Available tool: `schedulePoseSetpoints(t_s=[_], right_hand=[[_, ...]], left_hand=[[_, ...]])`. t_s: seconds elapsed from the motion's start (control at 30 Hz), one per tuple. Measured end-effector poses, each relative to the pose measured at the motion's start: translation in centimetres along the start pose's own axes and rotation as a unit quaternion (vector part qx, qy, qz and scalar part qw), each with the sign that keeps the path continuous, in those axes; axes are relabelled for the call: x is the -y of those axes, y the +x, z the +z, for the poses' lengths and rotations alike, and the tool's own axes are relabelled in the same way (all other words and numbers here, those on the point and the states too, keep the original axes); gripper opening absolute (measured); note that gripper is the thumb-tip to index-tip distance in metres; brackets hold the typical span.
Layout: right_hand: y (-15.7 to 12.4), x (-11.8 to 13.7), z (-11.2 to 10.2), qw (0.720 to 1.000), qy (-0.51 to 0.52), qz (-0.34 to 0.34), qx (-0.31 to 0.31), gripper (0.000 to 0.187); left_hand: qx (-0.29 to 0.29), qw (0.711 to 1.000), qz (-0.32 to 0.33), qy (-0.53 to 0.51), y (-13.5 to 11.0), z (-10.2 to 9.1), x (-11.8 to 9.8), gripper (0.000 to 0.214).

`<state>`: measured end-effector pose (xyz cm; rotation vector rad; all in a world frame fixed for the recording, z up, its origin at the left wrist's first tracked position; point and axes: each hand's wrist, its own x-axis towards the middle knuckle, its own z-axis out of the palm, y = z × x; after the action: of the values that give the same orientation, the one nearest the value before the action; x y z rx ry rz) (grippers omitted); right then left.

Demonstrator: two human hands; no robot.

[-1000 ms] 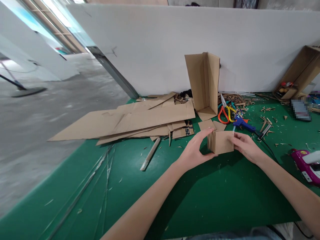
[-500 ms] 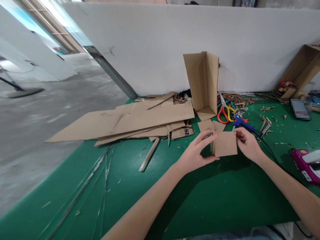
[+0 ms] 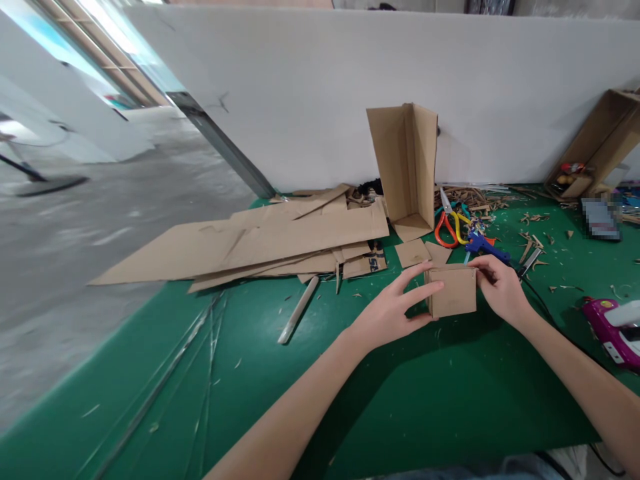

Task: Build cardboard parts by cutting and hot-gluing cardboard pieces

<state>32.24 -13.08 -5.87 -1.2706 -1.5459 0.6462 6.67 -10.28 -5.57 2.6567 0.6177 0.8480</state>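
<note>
A small cardboard box (image 3: 454, 293) is held between my hands above the green table, its square front face turned toward me. My left hand (image 3: 395, 307) grips its left side, thumb at the bottom edge and fingers at the top corner and on the front face. At the upper right corner, my right hand (image 3: 497, 287) pinches the box's edge between thumb and fingers. Just behind it lie two small cardboard pieces (image 3: 413, 253) and a blue glue gun (image 3: 487, 249). The inside and back of the box are hidden from me.
Stacked cardboard sheets (image 3: 280, 233) cover the table's back left, with a slim knife-like strip (image 3: 299, 310) in front. A tall open cardboard form (image 3: 413, 167) stands behind, beside scissors (image 3: 448, 223) and scraps. A magenta tool (image 3: 607, 330) lies at right. A white panel (image 3: 300, 93) rises behind.
The box has shifted slightly right and down and turned a little, so more of its left side and top edge shows. Both hands moved with it, keeping their grip.
</note>
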Motion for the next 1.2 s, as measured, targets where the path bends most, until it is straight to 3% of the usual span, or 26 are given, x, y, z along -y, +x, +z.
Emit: schedulePoseSetpoints(t_s=[0.37,0.5,0.67,0.87,1.2], right_hand=[[0.0,0.2,-0.1,1.000,0.013,-0.013,-0.011,0.012],[0.1,0.4,0.0,0.990,0.120,0.074,0.014,0.020],[-0.1,0.3,0.1,0.932,0.297,0.184,0.097,0.041],[-0.3,1.3,0.3,0.936,0.262,0.192,0.133,0.060],[-0.3,1.1,0.4,0.947,0.234,0.160,0.151,0.053]], left_hand=[[-0.010,0.999,0.020,0.023,-0.1,0.1,0.1,0.055],[-0.031,0.999,0.019,0.023,0.0,0.3,0.3,0.057],[-0.044,0.998,0.012,0.034,0.1,0.4,0.4,0.058],[-0.044,0.998,0.008,0.034,0.0,0.5,0.4,0.057],[-0.044,0.999,0.001,0.021,0.0,0.6,0.5,0.058]])
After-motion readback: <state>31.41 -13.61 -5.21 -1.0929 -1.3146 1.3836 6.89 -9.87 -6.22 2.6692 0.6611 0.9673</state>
